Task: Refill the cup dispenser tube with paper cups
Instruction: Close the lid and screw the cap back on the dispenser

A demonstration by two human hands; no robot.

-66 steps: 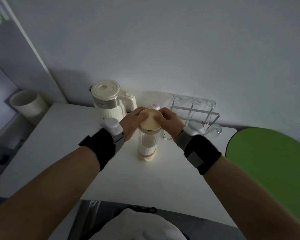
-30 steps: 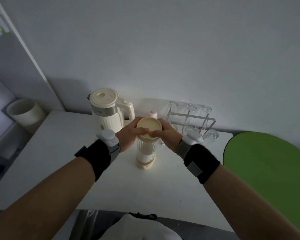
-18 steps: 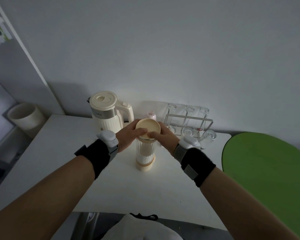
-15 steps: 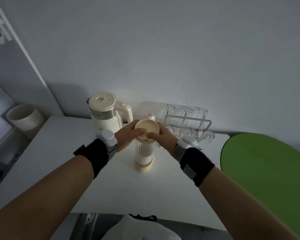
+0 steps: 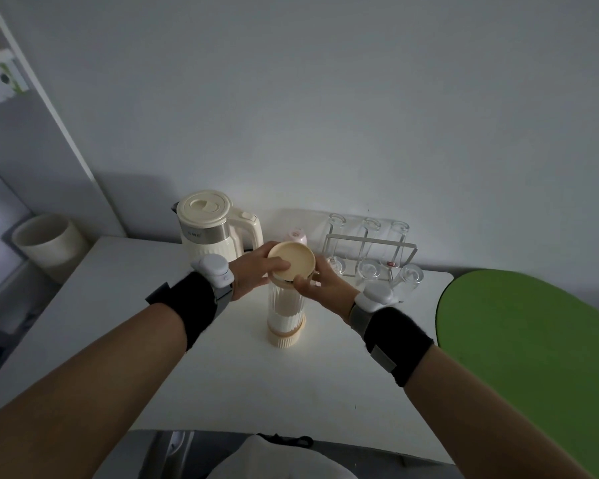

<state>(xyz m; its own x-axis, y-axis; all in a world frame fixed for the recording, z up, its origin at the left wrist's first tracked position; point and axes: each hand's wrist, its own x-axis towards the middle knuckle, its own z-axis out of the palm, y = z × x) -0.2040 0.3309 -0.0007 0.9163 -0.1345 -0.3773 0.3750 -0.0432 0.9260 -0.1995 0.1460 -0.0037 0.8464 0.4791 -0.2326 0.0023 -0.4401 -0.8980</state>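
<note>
A ribbed clear cup dispenser tube [image 5: 286,312] stands upright on the white table [image 5: 125,305], with a cream base and white paper cups stacked in its lower part. Its round cream lid [image 5: 292,260] sits tilted at the top, raised slightly on the right side. My left hand [image 5: 256,273] grips the lid from the left, thumb lying across its top. My right hand [image 5: 320,285] holds the tube's upper rim just under the lid from the right.
A cream electric kettle [image 5: 211,226] stands behind the tube to the left. A wire rack with several upturned glasses [image 5: 369,257] sits at the back right. A small pink object [image 5: 296,236] is behind the lid. A green round surface [image 5: 533,340] adjoins the table's right; a bin [image 5: 47,243] stands far left.
The lid has tipped up on its right side under my left hand. My right hand has slid from the lid's edge down to the tube's rim. The view has shifted slightly.
</note>
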